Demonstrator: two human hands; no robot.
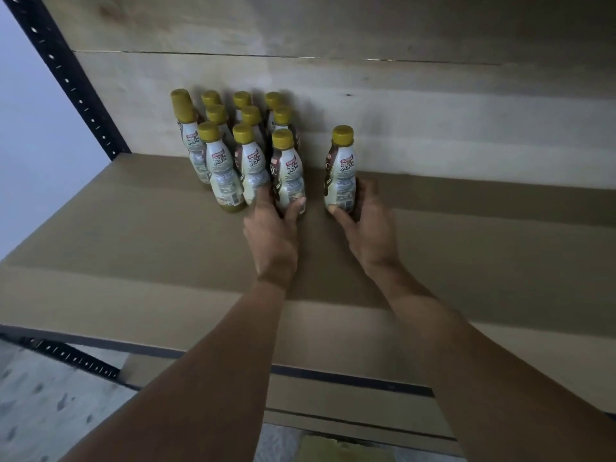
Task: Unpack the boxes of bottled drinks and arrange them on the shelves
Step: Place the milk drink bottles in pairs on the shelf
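On the shelf (133, 248), the left hand (271, 230) curls round the front bottle (289, 171) at the 3 o'clock edge of the cluster (218, 158); the right hand (371, 225) grips a lone bottle (341, 168) standing apart at 3 o'clock; best slide it upright toward 9 o'clock, gripped low, until flush.

My shelf board (483, 248) lies open right of the lone bottle (340, 171); the bottle cluster (233, 145) blocks far left.
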